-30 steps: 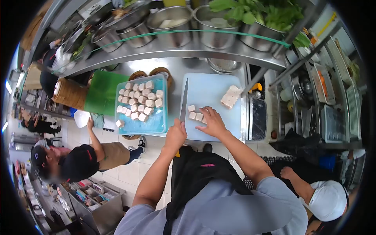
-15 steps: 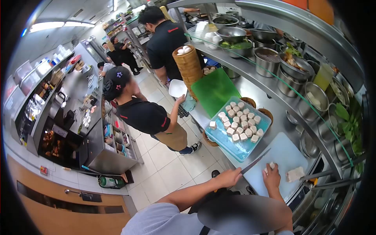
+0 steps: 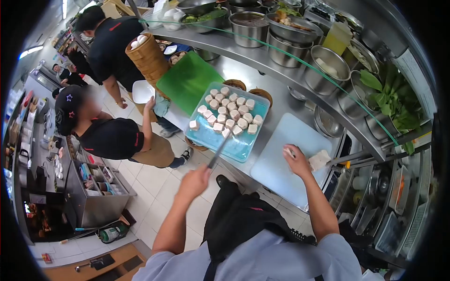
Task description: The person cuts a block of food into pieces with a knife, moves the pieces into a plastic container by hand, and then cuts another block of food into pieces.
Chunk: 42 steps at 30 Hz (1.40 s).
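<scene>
My left hand (image 3: 194, 181) is closed round the handle of a long knife (image 3: 217, 153). The blade slants up over the near edge of a blue tray (image 3: 201, 135), its tip beside a pale cube (image 3: 226, 133). Many similar cubes sit in the tray. Over the white cutting board (image 3: 276, 154), my right hand (image 3: 297, 161) is curled with a small pale piece (image 3: 288, 151) at its fingers. To its right, a larger pale block (image 3: 319, 160) lies on the board.
A green board (image 3: 187, 82) and stacked bamboo steamers (image 3: 147, 58) stand beyond the tray. Metal pots (image 3: 248, 30) line the shelf above. A co-worker at left holds a white container (image 3: 143, 92); another person stands behind.
The view has shifted, so the scene sits further left. The knife has moved from the cutting board's edge to over the tray, its tip by the cubes. My right hand has lifted and turned.
</scene>
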### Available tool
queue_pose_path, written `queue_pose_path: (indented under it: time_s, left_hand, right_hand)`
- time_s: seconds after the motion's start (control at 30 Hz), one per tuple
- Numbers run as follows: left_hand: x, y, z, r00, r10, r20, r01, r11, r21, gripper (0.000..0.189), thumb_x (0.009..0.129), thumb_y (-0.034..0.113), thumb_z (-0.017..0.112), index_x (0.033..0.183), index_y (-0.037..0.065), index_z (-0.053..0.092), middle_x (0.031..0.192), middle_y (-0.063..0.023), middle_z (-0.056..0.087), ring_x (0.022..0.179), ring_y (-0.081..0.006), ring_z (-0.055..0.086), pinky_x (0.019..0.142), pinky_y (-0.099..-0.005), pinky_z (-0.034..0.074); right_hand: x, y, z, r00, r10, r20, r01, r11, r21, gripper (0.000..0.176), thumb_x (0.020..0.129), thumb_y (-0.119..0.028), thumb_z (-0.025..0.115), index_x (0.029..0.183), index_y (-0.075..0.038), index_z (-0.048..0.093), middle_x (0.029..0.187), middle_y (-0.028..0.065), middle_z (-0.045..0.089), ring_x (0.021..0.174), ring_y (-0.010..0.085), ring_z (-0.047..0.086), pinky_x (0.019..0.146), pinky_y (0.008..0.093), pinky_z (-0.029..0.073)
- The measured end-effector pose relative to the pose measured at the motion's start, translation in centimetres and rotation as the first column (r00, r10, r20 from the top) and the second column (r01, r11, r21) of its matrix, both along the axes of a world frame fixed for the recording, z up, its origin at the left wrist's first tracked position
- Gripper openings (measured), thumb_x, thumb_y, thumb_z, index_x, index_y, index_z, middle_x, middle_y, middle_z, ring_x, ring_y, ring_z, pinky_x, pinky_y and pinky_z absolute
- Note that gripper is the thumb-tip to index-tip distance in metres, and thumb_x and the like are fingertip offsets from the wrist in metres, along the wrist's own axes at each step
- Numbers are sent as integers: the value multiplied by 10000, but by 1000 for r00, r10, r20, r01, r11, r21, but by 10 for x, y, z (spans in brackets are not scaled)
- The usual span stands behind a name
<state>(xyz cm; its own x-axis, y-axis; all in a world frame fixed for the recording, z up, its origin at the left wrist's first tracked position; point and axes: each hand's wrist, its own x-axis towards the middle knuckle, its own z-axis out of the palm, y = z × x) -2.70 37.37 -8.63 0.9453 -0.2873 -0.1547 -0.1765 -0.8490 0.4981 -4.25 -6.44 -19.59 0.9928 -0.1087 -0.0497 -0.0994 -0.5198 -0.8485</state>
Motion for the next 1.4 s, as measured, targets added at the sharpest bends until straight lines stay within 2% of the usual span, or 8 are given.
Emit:
queue_pose_path:
  time_s: [0.23, 0.43, 0.67, 1.07, 1.13, 1.23, 1.3, 1.4]
  left_hand:
    - [21, 26, 30, 980, 201, -6, -200, 971, -134, 232, 1085, 265, 550, 1005, 47, 549, 757, -261, 664, 747, -521, 641, 653, -606, 466]
    - [3, 27, 15, 965, 238, -108, -255, 948, -190, 195, 1074, 234, 565, 1046, 41, 559, 809, -255, 692, 797, -519, 658, 673, -582, 490]
    - [-10, 38, 7, 960, 248, -128, -272, 936, -225, 190, 1065, 227, 579, 1052, 38, 558, 840, -246, 710, 824, -514, 667, 692, -572, 500]
    - [5, 13, 7, 996, 84, 8, -79, 962, -261, 183, 1082, 171, 563, 977, 21, 553, 753, -203, 658, 644, -386, 641, 597, -460, 478]
    - [7, 10, 14, 982, 83, -170, -131, 946, -296, 217, 1094, 180, 549, 944, 25, 522, 654, -120, 613, 521, -201, 605, 513, -380, 448]
    - [4, -10, 29, 957, 26, -289, -123, 938, -323, 202, 1091, 182, 561, 976, 19, 524, 647, -120, 610, 524, -184, 615, 510, -361, 461]
    - [-3, -29, 36, 931, -140, -338, 55, 967, -250, 173, 1077, 179, 582, 1016, 23, 536, 689, -165, 656, 586, -289, 680, 558, -408, 510]
    - [-8, -72, 37, 901, -366, -234, 342, 930, -136, 318, 995, 158, 652, 1275, 46, 551, 913, -303, 717, 876, -530, 684, 753, -558, 545]
  right_hand:
    - [82, 120, 101, 775, 624, 102, -618, 782, -85, 387, 979, -331, 718, 1303, -121, 692, 1187, 149, 630, 1097, 343, 648, 995, 417, 518]
    - [137, 167, 82, 613, 774, -159, -748, 504, -432, 422, 953, -513, 671, 1252, -220, 721, 1219, 177, 635, 1066, 389, 689, 902, 486, 573]
    - [127, 180, 77, 701, 710, -67, -617, 557, -556, 380, 943, -474, 684, 1222, -218, 721, 1326, 221, 590, 943, 391, 727, 827, 498, 605]
    - [62, 132, 62, 832, 374, 409, -249, 911, -328, 407, 838, -211, 810, 1238, -170, 752, 1429, 136, 590, 1182, 365, 649, 1018, 464, 534]
    - [40, 88, 67, 908, 28, 418, 27, 992, -125, 344, 839, -167, 778, 1181, -138, 750, 1329, 139, 641, 1165, 363, 649, 1015, 467, 531]
    - [10, -34, 1, 802, -448, 394, 567, 778, -270, 451, 862, -236, 768, 1289, -131, 666, 1271, 172, 652, 1177, 384, 623, 1029, 504, 504]
    - [-19, -89, -11, 764, -633, 126, 584, 593, -554, 628, 871, -445, 745, 1408, -143, 626, 1367, 209, 589, 1255, 441, 567, 1068, 555, 479]
    - [-36, -126, -57, 859, -509, -49, 390, 714, -582, 784, 843, -563, 740, 1495, -156, 582, 1475, 230, 529, 1395, 465, 439, 1197, 526, 369]
